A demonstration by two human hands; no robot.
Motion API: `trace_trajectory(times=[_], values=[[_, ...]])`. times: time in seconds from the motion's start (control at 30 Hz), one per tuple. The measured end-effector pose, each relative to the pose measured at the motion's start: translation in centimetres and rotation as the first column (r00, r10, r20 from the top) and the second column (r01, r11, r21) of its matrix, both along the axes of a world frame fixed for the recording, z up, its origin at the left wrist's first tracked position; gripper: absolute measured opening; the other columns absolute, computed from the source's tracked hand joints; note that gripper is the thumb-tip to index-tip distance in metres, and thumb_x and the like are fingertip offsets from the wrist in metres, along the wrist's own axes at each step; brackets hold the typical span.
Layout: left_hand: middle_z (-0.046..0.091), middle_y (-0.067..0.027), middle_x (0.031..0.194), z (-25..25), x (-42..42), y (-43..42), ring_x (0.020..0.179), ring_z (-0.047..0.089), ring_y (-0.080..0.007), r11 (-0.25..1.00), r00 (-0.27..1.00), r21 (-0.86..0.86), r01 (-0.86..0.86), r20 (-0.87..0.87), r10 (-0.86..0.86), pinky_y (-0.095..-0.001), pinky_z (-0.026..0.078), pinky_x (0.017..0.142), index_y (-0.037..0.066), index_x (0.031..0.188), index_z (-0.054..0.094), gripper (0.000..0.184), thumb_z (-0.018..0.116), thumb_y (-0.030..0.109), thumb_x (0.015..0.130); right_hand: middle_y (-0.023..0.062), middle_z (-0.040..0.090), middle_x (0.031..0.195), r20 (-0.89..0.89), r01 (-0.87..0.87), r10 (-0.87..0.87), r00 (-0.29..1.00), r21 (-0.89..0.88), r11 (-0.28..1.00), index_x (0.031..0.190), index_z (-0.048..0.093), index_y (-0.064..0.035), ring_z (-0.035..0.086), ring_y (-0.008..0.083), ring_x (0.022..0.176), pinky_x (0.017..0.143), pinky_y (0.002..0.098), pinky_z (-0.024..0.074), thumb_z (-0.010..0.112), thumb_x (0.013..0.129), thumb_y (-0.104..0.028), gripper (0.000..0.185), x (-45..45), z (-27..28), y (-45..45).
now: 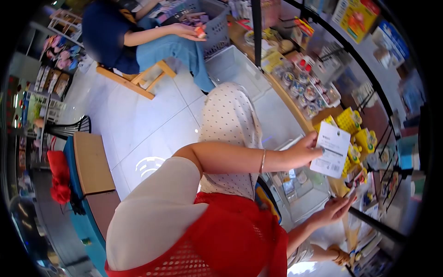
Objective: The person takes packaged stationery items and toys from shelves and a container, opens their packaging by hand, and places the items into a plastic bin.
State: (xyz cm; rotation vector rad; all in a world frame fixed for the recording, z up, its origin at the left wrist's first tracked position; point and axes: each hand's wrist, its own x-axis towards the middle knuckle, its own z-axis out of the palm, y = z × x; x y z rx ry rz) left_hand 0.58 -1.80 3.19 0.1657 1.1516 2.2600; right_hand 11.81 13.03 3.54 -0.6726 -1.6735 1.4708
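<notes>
A white product card with a hang hole, printed lines and a barcode is pinched in my left hand, the thumb lying over its edge. My left arm, with a thin bracelet, reaches across to the right. Below it, my right hand is held at the display rack, fingers close together by a pale, thin object that I cannot make out. Yellow packaged items hang on the rack just behind the card. A clear plastic bin lies beneath my hands.
Small round containers fill a tray on the wooden shelf. A person in a dark top sits on a wooden stool, a small orange item in hand. Another person's hand is at lower right. A grey basket stands at the top.
</notes>
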Motion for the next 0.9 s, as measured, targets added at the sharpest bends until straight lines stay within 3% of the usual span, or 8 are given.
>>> trace_trajectory(times=[0.1, 0.13, 0.23, 0.27, 0.5, 0.77, 0.83, 0.9], values=[[0.051, -0.0123, 0.109, 0.3, -0.3, -0.3, 0.098, 0.056, -0.0242, 0.996, 0.986, 0.025, 0.091, 0.140, -0.094, -0.0384, 0.052, 0.074, 0.003, 0.119, 0.032, 0.042, 0.050, 0.009, 0.081, -0.0043, 0.036, 0.065, 0.007, -0.029, 0.032, 0.999, -0.245, 0.969, 0.127, 0.039, -0.0004, 0.024, 0.0024, 0.051, 0.042, 0.0183, 0.0177, 0.049, 0.090, -0.025, 0.045, 0.2, 0.4, 0.2], [0.051, -0.0137, 0.110, 0.3, -0.3, -0.5, 0.097, 0.057, -0.0257, 0.988, 0.974, 0.057, 0.145, 0.167, -0.153, -0.0394, 0.053, 0.073, 0.002, 0.118, 0.031, 0.043, 0.050, 0.009, 0.080, -0.0047, 0.034, 0.063, -0.031, -0.024, 0.012, 0.999, -0.406, 0.913, 0.111, 0.050, -0.0022, 0.024, 0.0028, 0.049, 0.041, 0.0180, 0.0177, 0.051, 0.089, -0.025, 0.031, -0.1, 0.4, 0.2], [0.053, -0.0185, 0.109, 0.0, -0.3, -0.4, 0.092, 0.060, -0.0295, 0.974, 0.954, 0.052, 0.222, 0.195, -0.228, -0.0414, 0.054, 0.069, -0.003, 0.117, 0.031, 0.045, 0.052, 0.009, 0.078, -0.0058, 0.031, 0.059, -0.089, -0.125, 0.087, 0.992, -0.709, 0.694, 0.102, 0.052, -0.0065, 0.023, 0.0022, 0.046, 0.039, 0.0172, 0.0185, 0.052, 0.089, -0.026, 0.023, 0.3, -1.4, 1.7], [0.052, -0.0187, 0.109, -0.2, -0.2, -0.3, 0.092, 0.060, -0.0296, 0.973, 0.953, 0.041, 0.229, 0.193, -0.233, -0.0416, 0.054, 0.068, -0.003, 0.117, 0.031, 0.046, 0.052, 0.009, 0.078, -0.0061, 0.033, 0.060, -0.158, -0.199, 0.122, 0.980, -0.752, 0.629, 0.091, 0.050, -0.0084, 0.026, 0.0015, 0.047, 0.039, 0.0161, 0.0209, 0.053, 0.088, -0.024, 0.017, 0.6, -1.7, 1.9], [0.052, -0.0189, 0.108, -1.1, 0.3, -0.2, 0.094, 0.058, -0.0300, 0.970, 0.947, -0.014, 0.242, 0.219, -0.233, -0.0429, 0.054, 0.069, -0.004, 0.118, 0.031, 0.047, 0.052, 0.009, 0.078, -0.0038, 0.039, 0.070, -0.420, -0.475, 0.221, 0.880, -0.779, 0.410, 0.087, 0.047, -0.0058, 0.032, 0.0029, 0.053, 0.044, 0.0153, 0.0297, 0.046, 0.091, -0.020, 0.015, 0.1, -1.6, 2.5], [0.052, -0.0173, 0.104, -0.5, 0.6, -0.1, 0.093, 0.059, -0.0281, 0.961, 0.937, -0.002, 0.276, 0.226, -0.268, -0.0421, 0.054, 0.069, -0.003, 0.115, 0.033, 0.047, 0.055, 0.012, 0.077, -0.0034, 0.045, 0.079, -0.348, -0.456, 0.296, 0.890, -0.635, 0.624, 0.112, 0.046, -0.0041, 0.035, 0.0035, 0.059, 0.048, 0.0176, 0.0286, 0.049, 0.090, -0.023, 0.029, 1.2, -2.2, 2.2], [0.051, -0.0143, 0.104, -0.5, 0.5, 0.1, 0.093, 0.058, -0.0266, 0.963, 0.930, -0.006, 0.270, 0.259, -0.260, -0.0443, 0.053, 0.068, 0.002, 0.115, 0.034, 0.046, 0.057, 0.013, 0.077, -0.0029, 0.041, 0.074, -0.196, -0.251, 0.162, 0.967, -0.636, 0.730, 0.106, 0.049, -0.0034, 0.034, 0.0051, 0.059, 0.048, 0.0190, 0.0272, 0.051, 0.089, -0.025, 0.028, 0.9, -1.6, 1.7], [0.052, -0.0128, 0.104, -1.4, 0.5, 0.4, 0.092, 0.058, -0.0267, 0.970, 0.932, -0.039, 0.242, 0.288, -0.221, -0.0444, 0.052, 0.071, 0.005, 0.116, 0.034, 0.046, 0.058, 0.013, 0.077, -0.0028, 0.039, 0.069, -0.195, -0.265, 0.183, 0.964, -0.613, 0.745, 0.102, 0.050, -0.0013, 0.035, 0.0054, 0.060, 0.049, 0.0189, 0.0280, 0.052, 0.088, -0.024, 0.026, 1.0, -1.1, 1.7]])
